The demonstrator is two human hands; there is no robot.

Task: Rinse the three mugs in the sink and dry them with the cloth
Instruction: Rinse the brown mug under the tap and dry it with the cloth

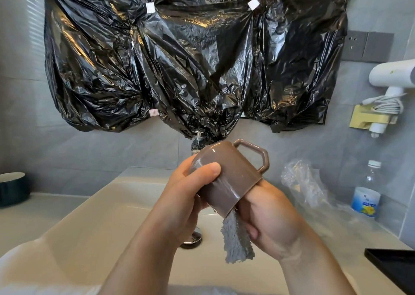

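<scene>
Crinkled black plastic sheeting (179,59) covers the grey tiled wall (101,151) across the upper frame, above a white sink basin (101,209) at lower left. At mid-frame, over the basin, a brown glossy mug (233,173) with an angular handle is tilted, mouth to the lower right; the left hand (179,200) grips its base end, thumb (208,169) across the near side. The right hand (269,214) has its upper fingers pushed into the mouth, hidden there, while its lower fingers curl onto a grey fluffy cloth (238,243) hanging from the rim.
</scene>
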